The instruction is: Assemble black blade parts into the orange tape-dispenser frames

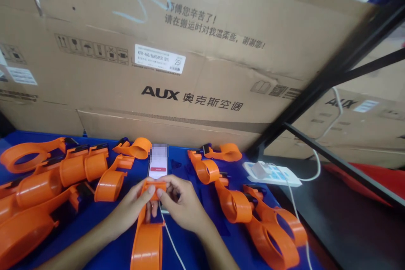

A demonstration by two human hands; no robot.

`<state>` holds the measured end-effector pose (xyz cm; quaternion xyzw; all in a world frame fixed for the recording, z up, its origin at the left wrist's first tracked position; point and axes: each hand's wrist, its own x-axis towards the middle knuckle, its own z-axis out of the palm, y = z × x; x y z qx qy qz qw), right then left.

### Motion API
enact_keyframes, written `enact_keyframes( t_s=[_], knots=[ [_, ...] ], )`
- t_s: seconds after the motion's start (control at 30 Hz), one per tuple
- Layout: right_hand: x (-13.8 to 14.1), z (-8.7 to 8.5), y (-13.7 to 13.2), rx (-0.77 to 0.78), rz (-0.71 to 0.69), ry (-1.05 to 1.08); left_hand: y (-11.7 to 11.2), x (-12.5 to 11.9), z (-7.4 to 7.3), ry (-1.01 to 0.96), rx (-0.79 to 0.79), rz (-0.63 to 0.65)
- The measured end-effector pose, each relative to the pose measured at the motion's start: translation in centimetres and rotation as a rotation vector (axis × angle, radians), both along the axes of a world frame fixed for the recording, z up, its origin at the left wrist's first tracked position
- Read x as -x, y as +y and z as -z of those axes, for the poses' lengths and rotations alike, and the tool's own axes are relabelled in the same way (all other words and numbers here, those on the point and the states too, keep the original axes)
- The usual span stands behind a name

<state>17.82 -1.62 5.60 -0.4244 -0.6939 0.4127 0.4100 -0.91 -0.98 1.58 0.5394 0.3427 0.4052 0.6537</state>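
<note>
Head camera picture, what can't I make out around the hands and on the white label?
Head view: held orange piece, near end cut off by the bottom edge.
Head view: phone, lower part partly hidden by the left hand and right hand; upper screen pixelated.
Head view: white label, smallest print too small to read.

A flat, deep-blue work surface (pixel 117 249) carried many glossy orange plastic ring-shaped holders with dark end pieces. A crowded cluster (pixel 74 168) spread from 8 to 10 o'clock, a single holder (pixel 142 147) lay near 12, and a loose row (pixel 228 202) ran from 1 to 4. Beside the 12 o'clock holder lay a slim rectangular phone with a lit screen (pixel 158 173). A thin white cable (pixel 173 240) trailed towards 5.
</note>
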Motion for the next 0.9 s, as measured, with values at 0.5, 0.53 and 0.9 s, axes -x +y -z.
enact_keyframes(
  t_s=[0.5, 0.53, 0.9],
  knots=[
    [-1.9, -0.6, 1.2, 0.102, 0.420, 0.546, -1.3, 2.0, -1.4, 0.251, -0.471, -0.086],
    [-1.9, -0.7, 1.2, 0.103, 0.423, 0.555, -1.3, 2.4, -1.9, 0.341, -0.595, -0.151],
    [-1.0, -1.3, 0.6, 0.138, 0.378, 0.537, 7.7, 6.0, -8.3, 1.469, -0.916, -0.480]
  ],
)
